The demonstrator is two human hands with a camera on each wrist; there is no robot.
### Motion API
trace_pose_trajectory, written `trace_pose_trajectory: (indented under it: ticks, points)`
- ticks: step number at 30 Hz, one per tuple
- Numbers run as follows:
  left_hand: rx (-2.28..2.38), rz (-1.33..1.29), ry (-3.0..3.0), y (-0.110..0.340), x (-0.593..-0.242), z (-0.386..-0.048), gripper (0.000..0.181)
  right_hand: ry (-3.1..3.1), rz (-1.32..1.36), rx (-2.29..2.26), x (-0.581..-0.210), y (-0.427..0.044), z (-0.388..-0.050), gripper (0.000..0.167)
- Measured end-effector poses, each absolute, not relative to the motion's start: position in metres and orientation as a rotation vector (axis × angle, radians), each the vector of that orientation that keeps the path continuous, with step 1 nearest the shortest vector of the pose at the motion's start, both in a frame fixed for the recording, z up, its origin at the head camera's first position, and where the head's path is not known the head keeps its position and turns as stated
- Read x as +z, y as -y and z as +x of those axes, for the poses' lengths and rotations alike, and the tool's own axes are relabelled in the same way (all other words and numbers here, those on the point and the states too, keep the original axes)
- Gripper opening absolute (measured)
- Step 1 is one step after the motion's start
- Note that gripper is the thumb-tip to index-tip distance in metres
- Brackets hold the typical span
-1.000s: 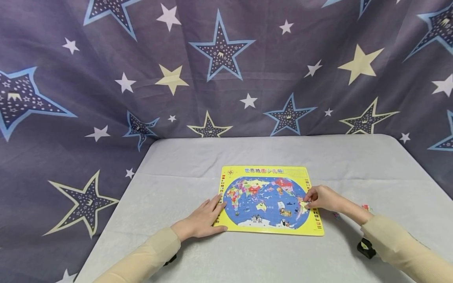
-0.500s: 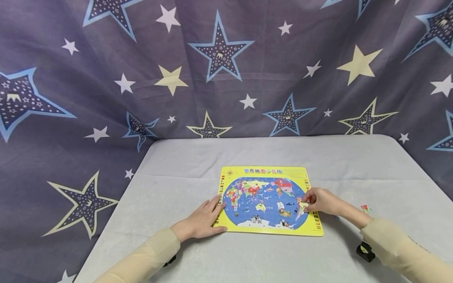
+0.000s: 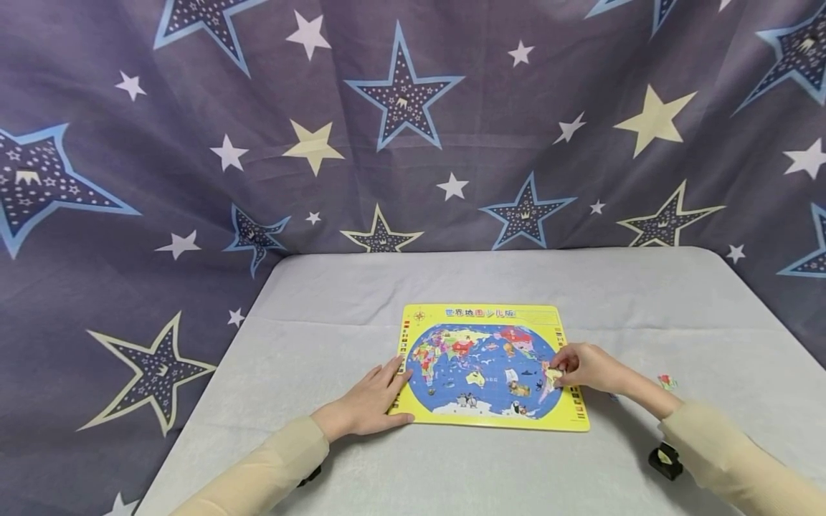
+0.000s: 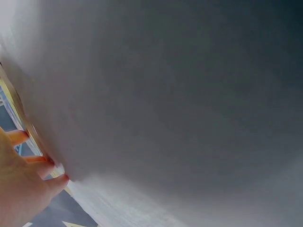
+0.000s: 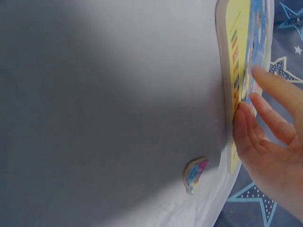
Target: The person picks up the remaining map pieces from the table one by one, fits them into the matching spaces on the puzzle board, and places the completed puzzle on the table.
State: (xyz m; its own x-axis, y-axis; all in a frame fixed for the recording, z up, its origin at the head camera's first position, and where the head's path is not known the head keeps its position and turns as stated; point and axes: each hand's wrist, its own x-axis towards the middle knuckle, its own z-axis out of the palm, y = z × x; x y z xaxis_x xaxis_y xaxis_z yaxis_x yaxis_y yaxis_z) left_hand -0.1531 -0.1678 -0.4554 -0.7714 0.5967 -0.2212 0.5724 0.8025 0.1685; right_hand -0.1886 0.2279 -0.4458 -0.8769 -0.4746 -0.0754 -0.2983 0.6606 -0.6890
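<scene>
"So, what is the left hand (image 3: 364, 405) doing?"
"Resting, fingers straight, on the left edge of the map (image 3: 490, 367)."
"And the right hand (image 3: 589, 365)?"
"It is touching the map's right side, fingers bent, apart from the left. I cannot tell whether it is pinching anything."
"Where is the map lying?"
"Flat on the counter (image 3: 329, 308), between the hands. A loose piece (image 3: 667, 381) is lying to its right."
</scene>
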Motion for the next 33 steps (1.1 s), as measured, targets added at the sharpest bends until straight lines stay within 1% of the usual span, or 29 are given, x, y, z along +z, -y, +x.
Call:
trace_pose_trajectory:
  ticks: [6,11,19,25,33]
  points:
    - [0.152,0.902,-2.716,0.167,-0.455,-0.153,0.081,-2.612,-0.592,-1.072,-0.441,-0.241,-0.186,0.024]
    - [0.140,0.892,-2.714,0.167,-0.455,-0.153,0.081,-2.610,-0.639,-1.139,-0.436,-0.257,-0.185,0.024]
    - [0.137,0.889,-2.720,0.167,-0.455,-0.154,0.080,-2.648,-0.627,-1.144,-0.427,-0.279,-0.179,0.026]
    - [0.131,0.887,-2.721,0.167,-0.454,-0.154,0.080,-2.618,-0.696,-1.149,-0.428,-0.293,-0.175,0.025]
    - [0.125,0.897,-2.724,0.167,-0.453,-0.154,0.080,-2.552,-0.724,-1.125,-0.431,-0.299,-0.170,0.026]
